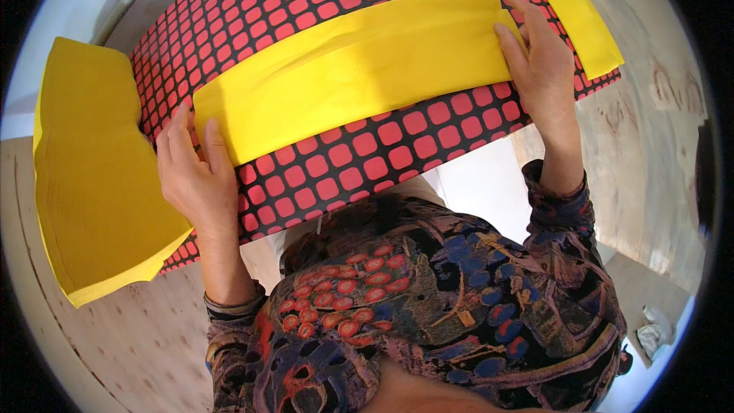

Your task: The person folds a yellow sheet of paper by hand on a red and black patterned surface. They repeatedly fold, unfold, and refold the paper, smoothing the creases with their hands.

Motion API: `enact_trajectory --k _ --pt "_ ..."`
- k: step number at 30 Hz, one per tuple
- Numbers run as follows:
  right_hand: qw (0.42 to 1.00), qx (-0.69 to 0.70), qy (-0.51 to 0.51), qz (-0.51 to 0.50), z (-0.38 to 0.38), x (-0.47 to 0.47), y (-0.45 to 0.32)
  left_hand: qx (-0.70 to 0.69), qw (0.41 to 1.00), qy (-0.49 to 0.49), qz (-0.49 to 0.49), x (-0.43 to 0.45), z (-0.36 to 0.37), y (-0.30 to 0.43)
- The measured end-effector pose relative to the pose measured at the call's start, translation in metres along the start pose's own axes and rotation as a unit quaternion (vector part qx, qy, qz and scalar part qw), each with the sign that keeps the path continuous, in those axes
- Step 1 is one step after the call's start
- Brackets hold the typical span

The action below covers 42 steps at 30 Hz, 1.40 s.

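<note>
A long folded piece of yellow fabric [355, 69] lies across a surface covered in red-and-black patterned material [367, 149]. My left hand [195, 172] is at the fabric's left end, its thumb against the edge and its fingers spread on the pattern. At the opposite end is my right hand [539, 63], the thumb on the edge and the index finger stretched out past it. A narrow yellow layer shows between that thumb and finger. Both hands have their fingers apart, and neither visibly clasps the fabric. Shallow creases run along the fabric's upper half.
To the left, a larger yellow fabric piece [103, 172] hangs over the patterned surface's edge. Another yellow strip [573, 17] lies at the upper right. Pale wooden boards [642, 126] are on the right. A crumpled whitish item [654, 330] sits at the lower right.
</note>
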State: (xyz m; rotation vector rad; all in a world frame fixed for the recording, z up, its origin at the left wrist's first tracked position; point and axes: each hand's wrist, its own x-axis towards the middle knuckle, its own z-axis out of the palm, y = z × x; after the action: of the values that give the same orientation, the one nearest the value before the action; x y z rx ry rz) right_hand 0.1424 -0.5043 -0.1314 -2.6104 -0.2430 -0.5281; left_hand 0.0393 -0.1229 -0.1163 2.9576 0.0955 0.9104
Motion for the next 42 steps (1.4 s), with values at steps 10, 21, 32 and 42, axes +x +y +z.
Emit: enact_trajectory --k 10,21,32,42 --pt "0.999 -0.013 -0.022 0.02 0.003 0.005 -0.005 -0.236 0.905 -0.219 0.28 0.022 -0.001 0.084" --pt "1.0 0.004 -0.019 0.002 0.002 0.004 0.001 -0.2 0.897 -0.233 0.319 0.046 0.028 0.077" --pt "0.99 -0.031 0.126 -0.063 -0.002 0.001 -0.005 -0.286 0.87 -0.296 0.272 0.052 0.04 0.076" --pt "0.963 0.125 -0.036 -0.237 0.028 -0.031 -0.075 -0.294 0.858 -0.344 0.241 0.054 0.035 0.078"
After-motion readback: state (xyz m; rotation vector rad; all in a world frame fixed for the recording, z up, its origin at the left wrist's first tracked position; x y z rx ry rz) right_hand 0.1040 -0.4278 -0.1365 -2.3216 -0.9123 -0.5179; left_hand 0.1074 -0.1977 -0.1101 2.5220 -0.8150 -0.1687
